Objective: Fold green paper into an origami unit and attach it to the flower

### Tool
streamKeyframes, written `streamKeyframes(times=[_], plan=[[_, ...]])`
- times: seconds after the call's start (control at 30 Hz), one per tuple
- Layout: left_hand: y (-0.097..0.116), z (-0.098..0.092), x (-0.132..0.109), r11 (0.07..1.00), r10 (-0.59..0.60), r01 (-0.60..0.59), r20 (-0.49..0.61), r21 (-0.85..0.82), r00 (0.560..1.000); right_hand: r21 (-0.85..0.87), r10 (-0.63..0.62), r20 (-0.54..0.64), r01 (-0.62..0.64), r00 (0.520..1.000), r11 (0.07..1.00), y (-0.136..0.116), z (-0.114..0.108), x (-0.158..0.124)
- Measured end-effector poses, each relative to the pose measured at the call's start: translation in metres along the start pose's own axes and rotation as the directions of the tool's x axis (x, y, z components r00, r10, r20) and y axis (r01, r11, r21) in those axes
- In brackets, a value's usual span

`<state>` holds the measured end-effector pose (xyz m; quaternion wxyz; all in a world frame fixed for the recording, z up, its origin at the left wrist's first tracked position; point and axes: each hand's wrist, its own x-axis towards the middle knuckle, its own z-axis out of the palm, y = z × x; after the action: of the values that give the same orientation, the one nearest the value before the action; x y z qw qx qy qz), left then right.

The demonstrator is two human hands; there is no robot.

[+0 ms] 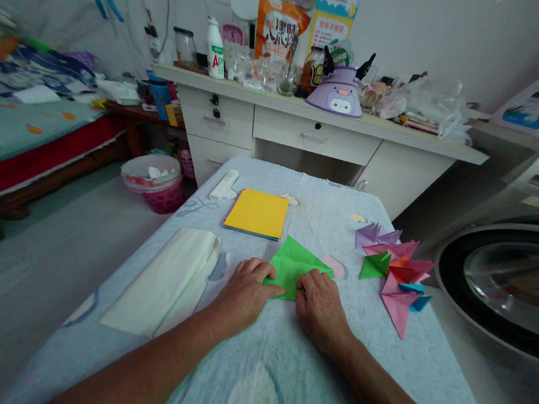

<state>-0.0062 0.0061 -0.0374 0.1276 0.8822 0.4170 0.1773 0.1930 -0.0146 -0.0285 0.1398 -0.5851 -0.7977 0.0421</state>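
A partly folded sheet of green paper (294,261) lies on the cloth-covered table, with a pointed corner at the top and another at the right. My left hand (250,286) presses on its left side, thumb stretched along the lower part and fingers curled. At the lower right edge, my right hand (320,303) has its fingers bent against the paper, pinching the edge. Beyond it to the left sits a stack of square paper (257,212), yellow on top. Several folded paper pieces (401,267) in purple, pink, green, red and blue lie at the right.
A folded white cloth (166,281) lies left of my left hand. Farther back is a small white box (225,185). Behind the table stands a cluttered white desk (317,132); a washing machine (518,259) is at the right and a waste bin (158,185) at the left.
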Motion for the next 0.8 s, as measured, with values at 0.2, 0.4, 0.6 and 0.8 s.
streamKeyframes(times=[0.2, 0.4, 0.6, 0.8], plan=[[-0.001, -0.01, -0.001, 0.99, -0.069, 0.064, -0.031, -0.126, 0.997, -0.157, 0.035, -0.003, -0.035, 0.999, 0.987, -0.012, 0.001, 0.003], [-0.001, -0.013, -0.003, 0.98, -0.128, 0.12, -0.04, -0.158, 0.991, -0.218, 0.082, -0.094, -0.1, 0.992, 0.971, -0.024, 0.007, 0.005], [-0.003, -0.015, -0.007, 0.981, -0.159, 0.159, 0.009, -0.11, 0.987, -0.208, 0.093, -0.124, -0.118, 0.988, 0.971, -0.028, 0.008, 0.004], [-0.009, -0.029, -0.01, 0.979, -0.179, 0.189, 0.125, -0.081, 0.976, -0.217, 0.096, -0.127, -0.122, 0.987, 0.968, -0.027, 0.008, 0.004]])
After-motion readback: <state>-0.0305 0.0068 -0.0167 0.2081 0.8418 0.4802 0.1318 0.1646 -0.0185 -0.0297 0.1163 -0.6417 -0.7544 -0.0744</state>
